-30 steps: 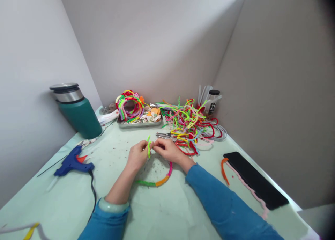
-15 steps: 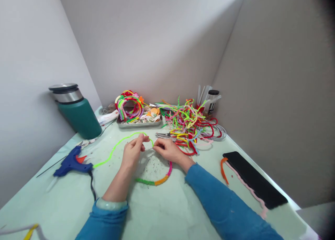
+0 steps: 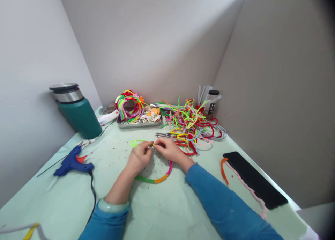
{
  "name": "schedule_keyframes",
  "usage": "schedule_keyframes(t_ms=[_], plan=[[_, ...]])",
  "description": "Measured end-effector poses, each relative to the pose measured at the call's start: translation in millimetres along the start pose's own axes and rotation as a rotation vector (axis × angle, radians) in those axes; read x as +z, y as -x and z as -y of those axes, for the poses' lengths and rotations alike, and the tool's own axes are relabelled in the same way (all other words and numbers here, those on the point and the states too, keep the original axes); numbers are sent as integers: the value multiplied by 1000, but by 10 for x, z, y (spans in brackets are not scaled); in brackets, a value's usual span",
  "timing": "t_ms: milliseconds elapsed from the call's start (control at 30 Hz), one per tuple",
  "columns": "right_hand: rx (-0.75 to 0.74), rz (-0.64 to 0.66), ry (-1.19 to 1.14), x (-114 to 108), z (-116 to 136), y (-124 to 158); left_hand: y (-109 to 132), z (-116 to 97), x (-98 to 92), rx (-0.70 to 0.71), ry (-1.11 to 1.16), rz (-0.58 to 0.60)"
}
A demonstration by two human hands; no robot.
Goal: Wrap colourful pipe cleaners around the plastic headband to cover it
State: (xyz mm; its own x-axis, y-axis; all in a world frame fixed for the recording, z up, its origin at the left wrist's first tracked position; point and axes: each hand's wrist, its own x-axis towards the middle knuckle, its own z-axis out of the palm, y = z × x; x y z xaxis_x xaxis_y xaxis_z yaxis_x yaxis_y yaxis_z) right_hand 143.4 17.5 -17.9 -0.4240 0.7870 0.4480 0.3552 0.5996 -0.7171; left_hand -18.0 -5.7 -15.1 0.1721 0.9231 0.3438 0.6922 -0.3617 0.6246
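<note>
A bright green pipe cleaner [image 3: 134, 143] is bunched in a loop behind my left hand [image 3: 142, 154], whose fingers pinch it. Close against those fingertips, my right hand [image 3: 164, 149] is closed in a pinch on a curved headband, where a bit of the same green shows. Below my hands the headband [image 3: 161, 179] curves round, wrapped in green, orange and pink sections. My hands hide its upper part. Just behind my right hand lie scissors [image 3: 163, 135] with their blades pointing left.
A blue glue gun [image 3: 73, 165] and a green bottle [image 3: 80, 116] stand left. Wrapped hoops [image 3: 129, 107] rest on a metal tray [image 3: 140, 125]. Tangled pipe cleaners [image 3: 187, 119] lie at the back, near a black-capped jar [image 3: 211, 103]. A black phone-like slab [image 3: 258, 180] is right.
The long green strand that reached toward the glue gun is now drawn into a loop by my left hand. That hand turned palm-down and moved closer to my right, which stayed nearly still.
</note>
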Motion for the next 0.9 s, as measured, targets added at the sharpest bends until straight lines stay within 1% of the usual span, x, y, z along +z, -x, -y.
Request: schedule_keyframes(t_ms=[133,233,433,567,667,767,900], plan=[[6,-3,-14,-10,-1,-1,2,-35,-24,-29,-49,70],[14,2,-20,-12,-10,-4,-1,-54,-40,-84,-60,82],[17,10,-46,-10,-16,-7,-1,-75,-50,-123,-85,107],[18,24,-95,-20,-10,-7,-8,-77,-50,-119,-71,92],[-13,43,-97,-25,-5,-6,-11,-75,-52,-127,-52,76],[-31,33,-76,-26,1,-6,-5,-70,-52,-155,-15,109],[-46,20,-47,-28,6,-6,4,-50,-38,-135,40,149]])
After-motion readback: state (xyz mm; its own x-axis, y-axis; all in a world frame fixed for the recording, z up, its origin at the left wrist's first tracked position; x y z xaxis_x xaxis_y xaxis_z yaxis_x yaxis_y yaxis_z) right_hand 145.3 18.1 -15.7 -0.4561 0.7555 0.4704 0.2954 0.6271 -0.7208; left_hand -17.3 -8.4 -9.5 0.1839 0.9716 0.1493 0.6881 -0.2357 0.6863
